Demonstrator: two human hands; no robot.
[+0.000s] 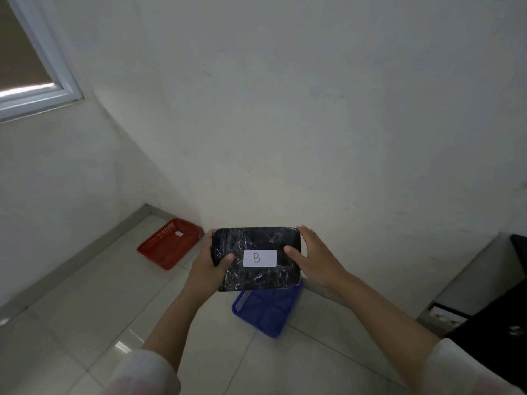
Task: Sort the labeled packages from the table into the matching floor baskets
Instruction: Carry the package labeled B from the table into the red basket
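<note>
Black plastic-wrapped package [256, 259], white label [259, 258] reading B

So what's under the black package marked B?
The blue basket on the floor sits below the black package; its far end is covered, so any label there cannot be seen.

Glossy crinkled plastic-wrapped package [256, 259], perforated plastic baskets [168, 246], shiny floor tiles [85, 323]
</note>
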